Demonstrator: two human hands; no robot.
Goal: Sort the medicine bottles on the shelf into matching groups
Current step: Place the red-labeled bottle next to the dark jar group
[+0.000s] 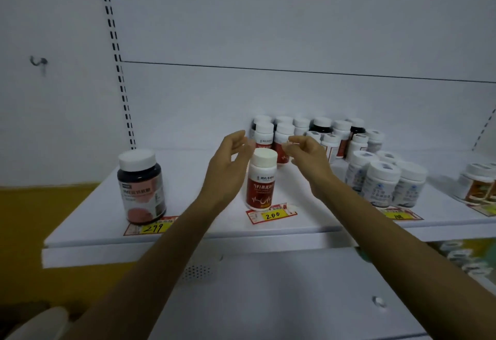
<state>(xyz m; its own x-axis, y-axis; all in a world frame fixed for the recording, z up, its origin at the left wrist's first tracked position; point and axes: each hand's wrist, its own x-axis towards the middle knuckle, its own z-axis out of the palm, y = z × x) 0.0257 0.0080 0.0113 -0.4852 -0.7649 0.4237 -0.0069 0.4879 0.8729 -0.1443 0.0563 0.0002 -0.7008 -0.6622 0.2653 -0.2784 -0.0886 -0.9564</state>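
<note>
You had one large jar (141,185) standing alone at the shelf's (88,221) front left, behind a price tag (150,227). A single bottle (261,178) stood at centre frame, between your left hand (230,162) and right hand (308,157). Behind it, a cluster of bottles (314,135) crowded the back. Right of centre sat a front group (386,178), and another jar (479,182) stood at the right edge.

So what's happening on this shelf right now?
A person is sorting medicine bottles on a white shelf. Both hands are open and empty: the left hand and right hand hover either side of a red-label bottle standing at the front by the 200 price tag. More red-label bottles wait mixed in the cluster behind.
</note>
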